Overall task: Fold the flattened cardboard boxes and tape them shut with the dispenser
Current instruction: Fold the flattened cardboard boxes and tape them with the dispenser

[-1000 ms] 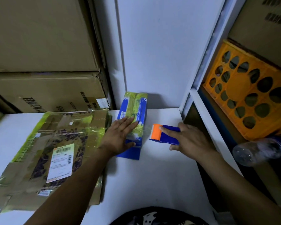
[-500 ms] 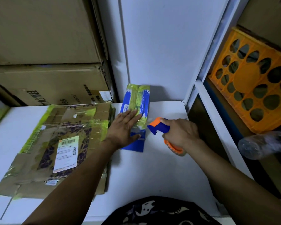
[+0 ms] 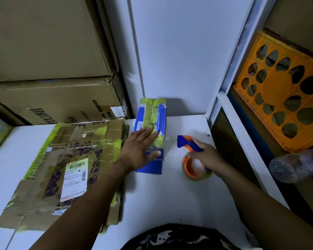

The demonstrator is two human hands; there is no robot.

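Observation:
A small blue box (image 3: 153, 121) with yellow-green tape along its top stands on the white table (image 3: 166, 201), near the back wall. My left hand (image 3: 140, 150) presses flat on its near end, fingers straight. To the right, my right hand (image 3: 205, 156) grips the blue handle of the blue and orange tape dispenser (image 3: 191, 156), whose tape roll rests on the table. A clear strip of tape runs from the dispenser to the box. A stack of flattened cardboard boxes (image 3: 65, 170) with a shipping label lies on the left.
Large brown cartons (image 3: 49, 69) are piled at the back left. A white shelf frame (image 3: 229, 109) borders the table on the right, with an orange plastic crate (image 3: 285, 109) and a clear plastic bottle (image 3: 296, 166) behind it.
My right hand picked up the dispenser, pulled it away from the box toward me and to the right, and set its roll on the table. My left hand stayed on the box.

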